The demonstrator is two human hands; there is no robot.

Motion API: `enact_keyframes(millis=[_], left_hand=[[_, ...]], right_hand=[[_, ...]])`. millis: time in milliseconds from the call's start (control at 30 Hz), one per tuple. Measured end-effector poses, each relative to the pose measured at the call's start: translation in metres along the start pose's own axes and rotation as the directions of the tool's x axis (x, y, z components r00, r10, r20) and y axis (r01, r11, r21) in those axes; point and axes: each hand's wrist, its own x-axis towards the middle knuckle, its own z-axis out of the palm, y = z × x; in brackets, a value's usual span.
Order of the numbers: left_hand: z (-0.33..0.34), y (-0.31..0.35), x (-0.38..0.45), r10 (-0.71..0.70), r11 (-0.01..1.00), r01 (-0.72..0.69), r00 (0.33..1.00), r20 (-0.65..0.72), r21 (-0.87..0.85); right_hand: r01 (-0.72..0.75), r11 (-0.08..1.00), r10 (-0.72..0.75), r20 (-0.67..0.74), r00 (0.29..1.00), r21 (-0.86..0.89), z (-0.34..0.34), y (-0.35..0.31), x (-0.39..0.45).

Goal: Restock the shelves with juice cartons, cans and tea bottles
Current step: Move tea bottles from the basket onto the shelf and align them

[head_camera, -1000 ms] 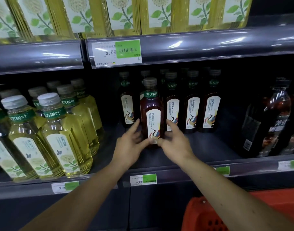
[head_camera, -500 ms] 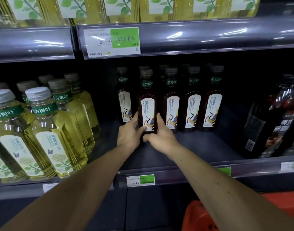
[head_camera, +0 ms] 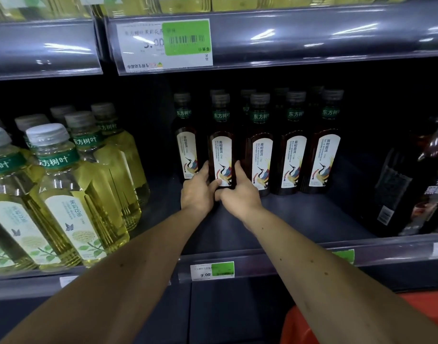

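Mid-frame, both hands, left hand [head_camera: 198,189] and right hand [head_camera: 240,192], have pushed the dark tea bottle [head_camera: 222,155] back into its row, still gripping it; placement looks nearly finished.

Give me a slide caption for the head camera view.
Both hands, left and right, grip a dark tea bottle on the shelf.

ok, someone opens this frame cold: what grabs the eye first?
Both hands, left hand and right hand, meet mid-frame around the base of a dark tea bottle, standing in the front row of matching bottles on the middle shelf. To the left, pale yellow tea bottles crowd the shelf front. Above, a white and green price tag sits on the upper shelf edge.
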Motion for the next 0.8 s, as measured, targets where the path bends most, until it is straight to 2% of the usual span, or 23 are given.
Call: enact_keyframes(millis=[167, 300, 467, 567, 600, 633, 700, 800], left_hand=[[-0.001, -0.001, -0.002, -0.019, 0.991, 0.025, 0.999, 0.047, -0.130], [-0.001, -0.001, -0.003, -0.009, 0.991, 0.015, 0.999, 0.043, -0.135], [0.001, -0.006, -0.004, -0.021, 0.991, 0.030, 0.998, 0.064, -0.131], [-0.001, -0.003, -0.001, -0.032, 0.990, 0.034, 0.999, 0.018, -0.138], [0.000, -0.001, 0.000, -0.029, 0.987, 0.026, 1.000, -0.012, -0.157], [0.001, 0.000, 0.001, -0.016, 0.985, 0.009, 0.999, -0.043, -0.173], [0.003, 0.001, 0.000, 0.003, 0.984, -0.014, 0.998, -0.064, -0.175], [0.010, 0.000, 0.000, -0.025, 0.995, 0.023, 1.000, -0.018, -0.097]], right_hand=[[-0.013, 0.997, 0.019, -0.065, 0.998, 0.082, 0.011, 0.001, -0.004], [-0.016, 0.995, 0.021, -0.045, 0.999, 0.102, 0.010, 0.015, -0.004], [-0.029, 0.993, 0.024, 0.043, 0.999, 0.117, 0.000, 0.025, 0.001], [-0.049, 0.989, 0.035, 0.098, 0.995, 0.141, -0.007, 0.019, -0.003], [-0.018, 0.995, 0.012, 0.054, 0.998, 0.101, -0.011, 0.014, -0.006], [0.073, 0.997, -0.072, -0.013, 0.997, 0.029, -0.017, 0.008, -0.008], [0.295, 0.946, -0.310, -0.110, 0.944, -0.131, -0.031, -0.009, -0.008], [0.492, 0.817, -0.537, -0.087, 0.839, -0.301, -0.056, -0.054, -0.006]])
